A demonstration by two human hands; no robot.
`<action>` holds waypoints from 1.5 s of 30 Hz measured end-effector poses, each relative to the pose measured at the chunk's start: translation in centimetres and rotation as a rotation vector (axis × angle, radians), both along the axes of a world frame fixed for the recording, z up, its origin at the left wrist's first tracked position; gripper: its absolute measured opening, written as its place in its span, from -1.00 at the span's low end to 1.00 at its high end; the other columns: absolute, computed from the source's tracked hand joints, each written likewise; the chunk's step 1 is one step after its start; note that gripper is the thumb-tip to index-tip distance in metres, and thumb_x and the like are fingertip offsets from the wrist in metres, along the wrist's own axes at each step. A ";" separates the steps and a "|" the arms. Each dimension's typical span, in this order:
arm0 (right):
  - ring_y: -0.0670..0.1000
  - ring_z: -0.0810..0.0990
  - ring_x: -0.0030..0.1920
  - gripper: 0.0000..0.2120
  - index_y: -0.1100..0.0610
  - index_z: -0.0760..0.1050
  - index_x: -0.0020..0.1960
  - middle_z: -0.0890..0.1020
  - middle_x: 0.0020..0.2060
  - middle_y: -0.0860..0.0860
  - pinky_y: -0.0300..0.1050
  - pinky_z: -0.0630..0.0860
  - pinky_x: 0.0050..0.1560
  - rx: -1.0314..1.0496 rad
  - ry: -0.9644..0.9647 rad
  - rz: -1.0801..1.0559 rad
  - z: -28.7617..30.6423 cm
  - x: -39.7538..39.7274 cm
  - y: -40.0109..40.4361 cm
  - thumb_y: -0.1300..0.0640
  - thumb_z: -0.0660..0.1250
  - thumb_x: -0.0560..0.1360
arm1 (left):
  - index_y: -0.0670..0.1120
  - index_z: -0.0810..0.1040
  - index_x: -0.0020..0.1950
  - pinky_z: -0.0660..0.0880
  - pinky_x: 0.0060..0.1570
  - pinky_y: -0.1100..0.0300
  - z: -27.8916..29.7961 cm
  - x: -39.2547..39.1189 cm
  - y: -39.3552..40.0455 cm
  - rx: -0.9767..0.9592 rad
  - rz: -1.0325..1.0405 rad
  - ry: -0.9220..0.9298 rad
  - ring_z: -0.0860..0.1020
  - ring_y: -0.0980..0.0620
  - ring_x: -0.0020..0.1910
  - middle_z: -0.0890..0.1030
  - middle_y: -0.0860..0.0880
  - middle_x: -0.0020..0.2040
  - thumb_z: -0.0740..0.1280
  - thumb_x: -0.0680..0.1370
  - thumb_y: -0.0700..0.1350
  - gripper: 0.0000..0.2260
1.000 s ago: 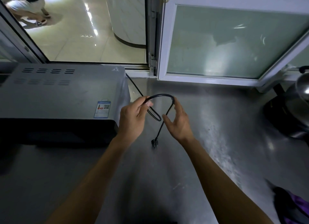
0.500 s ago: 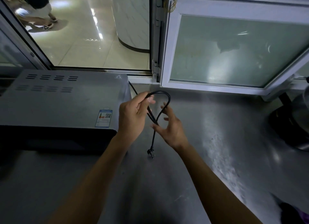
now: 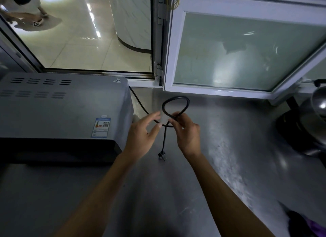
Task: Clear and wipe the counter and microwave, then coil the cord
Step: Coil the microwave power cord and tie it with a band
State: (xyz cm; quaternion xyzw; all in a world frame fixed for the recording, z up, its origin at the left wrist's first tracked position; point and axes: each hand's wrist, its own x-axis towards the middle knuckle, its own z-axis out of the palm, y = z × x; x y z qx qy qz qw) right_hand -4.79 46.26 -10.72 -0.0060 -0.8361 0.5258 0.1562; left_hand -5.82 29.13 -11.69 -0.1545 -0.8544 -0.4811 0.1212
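Nearest you, right of the microwave (image 3: 58,111), the plug (image 3: 162,155) of the thin black cord (image 3: 176,102) dangles prongs-down just above the dull steel counter (image 3: 229,148). Your right hand (image 3: 187,132) pinches the cord where its strands cross, a rounded loop standing above the fingers. Your left hand (image 3: 141,132) hangs beside it, fingers loosely spread, holding nothing. Beyond, the cord slants up-left behind the microwave's grey, vented metal top.

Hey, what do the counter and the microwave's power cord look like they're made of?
Counter: likely stainless steel with a brushed, dull finish; it shows soft streaky glare and scuffed patches. Power cord: probably rubber or PVC sheathing, smooth matte black; it bends into a tight loop where the right hand pinches it.
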 end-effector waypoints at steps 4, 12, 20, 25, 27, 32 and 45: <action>-0.17 0.68 -0.08 -0.89 0.12 0.58 0.06 0.70 -0.14 -0.09 -0.14 0.63 -0.03 -0.088 0.002 -0.021 1.6 -0.4 0.0 0.10 0.38 0.58 | -0.07 0.42 0.48 0.41 0.38 0.08 -2.3 -0.8 0.6 -0.180 -0.020 -0.078 0.43 0.07 0.41 0.50 -0.02 0.41 0.36 0.61 -0.06 -0.56; -0.01 0.71 -0.11 -0.87 0.19 0.58 0.04 0.71 -0.16 0.05 0.10 0.65 0.00 -0.343 -0.036 -0.074 4.0 -1.5 -0.2 0.13 0.38 0.58 | -0.04 0.55 0.31 0.27 0.46 -0.11 -2.9 -3.4 3.3 -0.330 -0.018 0.008 0.51 0.02 0.29 0.62 0.00 0.22 0.24 0.64 0.02 -0.71; 0.06 0.70 0.00 -0.91 0.08 0.53 0.11 0.72 -0.08 0.09 0.13 0.61 0.13 -0.515 -0.043 -0.065 3.7 -2.1 -0.5 0.17 0.33 0.61 | -0.09 0.59 0.08 0.41 0.37 -0.02 -3.7 -4.2 3.6 -0.275 0.022 -0.057 0.57 -0.01 0.03 0.65 -0.04 -0.05 0.27 0.61 -0.10 -0.86; 0.05 0.67 0.12 -0.61 0.13 0.33 0.41 0.70 0.05 0.10 0.09 0.59 0.19 -0.639 -0.058 -0.190 3.1 -2.9 0.6 0.28 0.28 0.60 | -0.11 0.64 0.06 0.55 -0.04 0.02 -2.7 -4.6 3.2 -0.133 0.029 -0.064 0.57 0.01 -0.06 0.64 0.00 -0.10 0.36 0.58 -0.19 -0.90; 0.05 0.69 0.09 -0.57 0.16 0.31 0.45 0.68 0.07 0.11 0.07 0.60 0.18 -0.684 -0.126 -0.225 2.8 -3.2 1.7 0.28 0.28 0.61 | -0.12 0.64 0.09 0.56 -0.03 0.03 -2.7 -4.7 3.0 -0.090 0.049 -0.089 0.59 0.01 -0.05 0.64 0.01 -0.08 0.37 0.58 -0.22 -0.88; 0.00 0.71 -0.04 -0.72 0.13 0.46 0.33 0.68 0.05 0.05 0.05 0.66 0.05 -0.540 -0.254 -0.250 1.7 -2.9 3.6 0.20 0.29 0.62 | -0.13 0.63 0.07 0.44 -0.15 0.37 -1.8 -5.1 2.6 -0.109 0.093 -0.094 0.54 0.07 -0.13 0.59 0.05 -0.11 0.31 0.61 -0.23 -0.88; 0.13 -0.06 0.61 -0.19 0.04 0.08 0.61 0.02 0.61 0.09 0.14 0.15 0.52 0.682 -0.010 0.128 -2.1 -3.5 3.4 0.40 0.31 0.47 | -0.11 0.66 0.12 0.39 -0.19 0.14 0.2 -5.0 2.1 -0.320 -0.116 0.084 0.42 0.11 -0.24 0.42 0.16 -0.22 0.35 0.58 -0.26 -0.84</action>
